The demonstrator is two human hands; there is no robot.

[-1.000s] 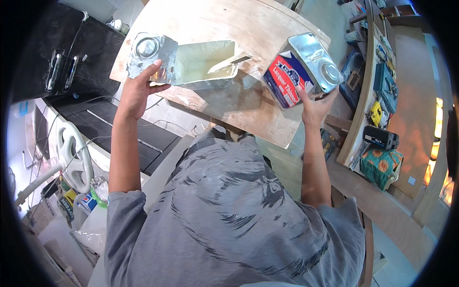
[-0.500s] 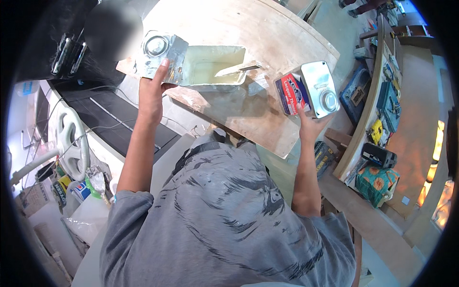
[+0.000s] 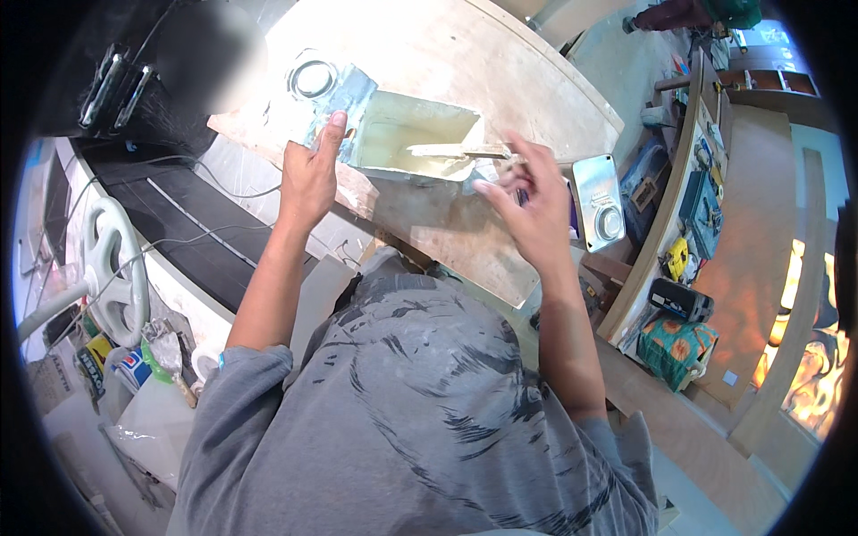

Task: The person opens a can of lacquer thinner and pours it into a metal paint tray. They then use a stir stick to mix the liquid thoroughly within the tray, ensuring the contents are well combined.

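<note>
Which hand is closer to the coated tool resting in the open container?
Right. The right hand is beside the outer end of the tool, thumb and fingers parted; the left hand is farther, gripping the metal panel at the opposite end of the container.

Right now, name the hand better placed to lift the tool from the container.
Probably the right hand: open beside the outer end of the tool; the left hand grips the metal flap of the container.
</note>
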